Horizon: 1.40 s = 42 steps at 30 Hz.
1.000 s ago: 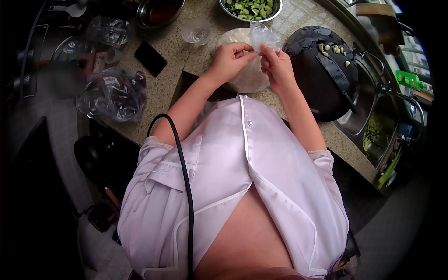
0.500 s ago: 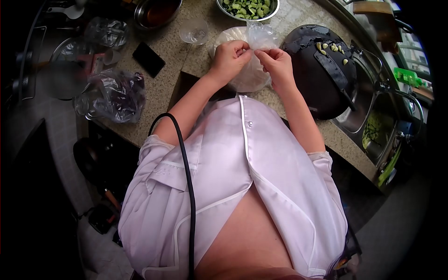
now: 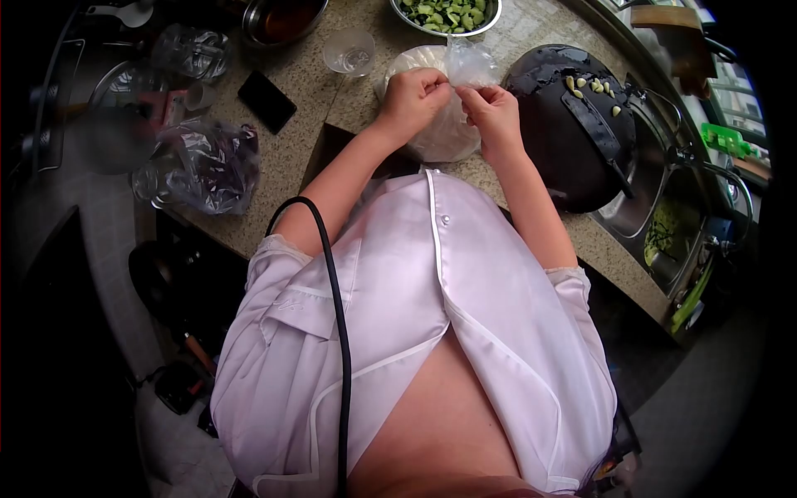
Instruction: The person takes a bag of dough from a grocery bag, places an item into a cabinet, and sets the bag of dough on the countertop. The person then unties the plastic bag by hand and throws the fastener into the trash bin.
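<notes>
Clear plastic bag (image 3: 448, 137), pale bulk inside (contents unclear), sitting on the tabletop (image 3: 311, 95) just left of the black board (image 3: 544, 100), its neck gathered upward. Step in hand looks like working that neck with the fingertips; best done, I'd judge, with one hand steadying the gather while the other works the film in small, light tugs, since thin plastic probably tears or slips easily. Bag's weight should stay on the tabletop, elbows kept clear of the board and its loose pale cloves (image 3: 581, 82). Left hand (image 3: 413, 104), the farther from the board: thumb and forefinger pinched nearly together at the neck, other fingers curled. Right hand (image 3: 494, 120), near the board's left edge: thumb and forefinger likewise pinched on the film, tips almost meeting the left's; exact grip too small to tell. Bowl of chopped greens (image 3: 448, 15) sits beyond the board, to its left.
</notes>
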### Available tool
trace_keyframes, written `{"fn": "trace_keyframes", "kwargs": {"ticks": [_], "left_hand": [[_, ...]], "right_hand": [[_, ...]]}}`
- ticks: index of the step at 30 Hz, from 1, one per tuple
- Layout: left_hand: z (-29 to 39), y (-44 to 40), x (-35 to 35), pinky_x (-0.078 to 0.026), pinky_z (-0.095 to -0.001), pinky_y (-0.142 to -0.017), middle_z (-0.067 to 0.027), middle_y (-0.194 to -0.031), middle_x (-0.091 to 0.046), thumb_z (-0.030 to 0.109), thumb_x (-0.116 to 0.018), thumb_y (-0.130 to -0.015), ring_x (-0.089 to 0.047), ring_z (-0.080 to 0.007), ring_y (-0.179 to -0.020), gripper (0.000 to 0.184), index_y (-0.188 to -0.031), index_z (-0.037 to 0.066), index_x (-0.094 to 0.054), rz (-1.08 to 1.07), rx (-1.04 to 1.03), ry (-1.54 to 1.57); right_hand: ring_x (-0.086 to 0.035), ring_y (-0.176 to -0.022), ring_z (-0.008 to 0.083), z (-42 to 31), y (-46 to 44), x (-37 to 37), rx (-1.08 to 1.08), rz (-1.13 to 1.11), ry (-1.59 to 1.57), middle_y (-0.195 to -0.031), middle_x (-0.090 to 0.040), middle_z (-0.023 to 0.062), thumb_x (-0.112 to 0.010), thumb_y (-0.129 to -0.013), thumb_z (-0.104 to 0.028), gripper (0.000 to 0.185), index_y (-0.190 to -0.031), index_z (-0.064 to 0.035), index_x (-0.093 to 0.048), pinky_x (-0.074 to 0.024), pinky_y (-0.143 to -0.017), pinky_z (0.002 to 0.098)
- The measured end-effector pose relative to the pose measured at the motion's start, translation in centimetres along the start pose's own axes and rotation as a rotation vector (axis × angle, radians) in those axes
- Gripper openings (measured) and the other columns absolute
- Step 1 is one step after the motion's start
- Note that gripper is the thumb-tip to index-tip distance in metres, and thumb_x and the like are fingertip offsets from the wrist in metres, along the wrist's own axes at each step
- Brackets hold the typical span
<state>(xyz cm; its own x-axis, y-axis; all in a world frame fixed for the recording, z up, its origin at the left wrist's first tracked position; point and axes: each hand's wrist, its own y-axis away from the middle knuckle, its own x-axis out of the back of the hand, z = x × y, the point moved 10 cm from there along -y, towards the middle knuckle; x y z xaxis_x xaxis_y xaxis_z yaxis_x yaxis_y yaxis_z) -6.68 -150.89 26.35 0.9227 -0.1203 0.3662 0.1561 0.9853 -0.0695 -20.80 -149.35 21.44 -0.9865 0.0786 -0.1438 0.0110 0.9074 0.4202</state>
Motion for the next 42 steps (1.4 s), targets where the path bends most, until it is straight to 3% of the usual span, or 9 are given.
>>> {"fn": "trace_keyframes", "kwargs": {"ticks": [4,8,10,16,26,28,35,37,42], "left_hand": [[-1.1,-0.3,0.0,-0.045,-0.0232,-0.058,-0.0021,-0.074,-0.065,0.01,-0.065,-0.081,-0.055,-0.0049,-0.067,0.013,-0.087,-0.002,-0.067,-0.028,0.058,0.201],[-0.1,-0.2,1.2,-0.045,-0.0236,-0.059,-0.0036,-0.075,-0.066,0.012,-0.066,-0.081,-0.057,-0.0066,-0.066,0.014,-0.089,0.001,-0.068,0.001,0.014,0.048],[3.2,-0.1,1.9,-0.046,-0.0265,-0.058,-0.0069,-0.074,-0.066,0.013,-0.068,-0.078,-0.06,-0.0135,-0.063,0.013,-0.086,0.003,-0.069,0.037,-0.213,-0.249],[5.7,0.8,1.2,-0.048,-0.0365,-0.059,-0.0106,-0.071,-0.061,0.013,-0.067,-0.073,-0.061,-0.0284,-0.066,0.009,-0.076,0.005,-0.066,0.106,-0.381,-0.486],[6.4,1.4,0.4,-0.047,-0.0399,-0.059,-0.0109,-0.068,-0.058,0.013,-0.064,-0.074,-0.059,-0.03,-0.065,0.012,-0.068,0.005,-0.059,0.144,-0.435,-0.594],[6.2,1.5,0.3,-0.047,-0.0403,-0.059,-0.0109,-0.069,-0.058,0.013,-0.064,-0.074,-0.059,-0.0303,-0.065,0.012,-0.068,0.005,-0.059,0.143,-0.438,-0.597],[6.1,1.5,0.4,-0.047,-0.0404,-0.06,-0.0111,-0.069,-0.059,0.013,-0.063,-0.075,-0.059,-0.0303,-0.065,0.011,-0.07,0.005,-0.059,0.16,-0.444,-0.578],[6.0,1.4,0.3,-0.047,-0.0404,-0.059,-0.0114,-0.07,-0.059,0.012,-0.063,-0.076,-0.059,-0.0304,-0.066,0.009,-0.071,0.005,-0.06,0.164,-0.445,-0.579],[5.9,1.5,0.6,-0.047,-0.0397,-0.059,-0.0115,-0.07,-0.059,0.012,-0.063,-0.076,-0.059,-0.0303,-0.066,0.008,-0.074,0.005,-0.062,0.15,-0.45,-0.524]], "right_hand": [[-0.049,-0.052,0.0057,-0.1,0.0,-0.2,0.0,-0.035,-0.019,-0.063,-0.057,-0.001,-0.07,-0.079,-0.015,0.013,-0.076,-0.0036,-0.064,-0.0362,-0.047,0.0205],[-0.048,-0.051,0.0056,-0.5,0.0,-0.4,0.028,-0.035,0.0,-0.061,-0.057,-0.0011,-0.07,-0.079,-0.015,0.013,-0.075,-0.0037,-0.064,-0.0362,-0.047,0.0207],[-0.047,-0.052,0.0052,-0.7,0.2,-0.5,0.036,-0.028,0.02,-0.06,-0.055,-0.0019,-0.068,-0.08,-0.013,0.012,-0.075,-0.0029,-0.065,-0.0349,-0.049,0.0209],[-0.05,-0.052,0.0049,-2.1,0.8,-0.6,0.118,0.004,0.116,-0.061,-0.058,-0.0011,-0.069,-0.08,-0.014,0.013,-0.075,-0.003,-0.065,-0.035,-0.048,0.0196],[-0.045,-0.051,0.0021,-3.8,1.5,-1.1,0.287,-0.053,0.148,-0.059,-0.057,-0.0031,-0.068,-0.083,-0.015,0.014,-0.075,-0.0038,-0.065,-0.0317,-0.046,0.0191],[-0.05,-0.054,0.0033,-3.9,1.6,-1.3,0.303,-0.077,0.162,-0.06,-0.057,-0.0026,-0.066,-0.084,-0.014,0.016,-0.075,-0.001,-0.064,-0.0393,-0.05,0.0194],[-0.05,-0.055,0.003,-3.4,1.4,-1.3,0.302,-0.087,0.203,-0.062,-0.057,-0.0027,-0.066,-0.084,-0.015,0.016,-0.077,-0.0005,-0.064,-0.0388,-0.05,0.0191],[-0.046,-0.051,0.0016,-3.4,1.4,-1.2,0.314,-0.071,0.175,-0.059,-0.056,-0.0039,-0.067,-0.084,-0.016,0.014,-0.076,-0.0045,-0.065,-0.0327,-0.046,0.0184],[-0.045,-0.051,0.0015,-3.9,1.7,-1.0,0.335,-0.053,0.141,-0.059,-0.056,-0.004,-0.067,-0.085,-0.017,0.014,-0.076,-0.0048,-0.065,-0.0326,-0.046,0.0183]]}}
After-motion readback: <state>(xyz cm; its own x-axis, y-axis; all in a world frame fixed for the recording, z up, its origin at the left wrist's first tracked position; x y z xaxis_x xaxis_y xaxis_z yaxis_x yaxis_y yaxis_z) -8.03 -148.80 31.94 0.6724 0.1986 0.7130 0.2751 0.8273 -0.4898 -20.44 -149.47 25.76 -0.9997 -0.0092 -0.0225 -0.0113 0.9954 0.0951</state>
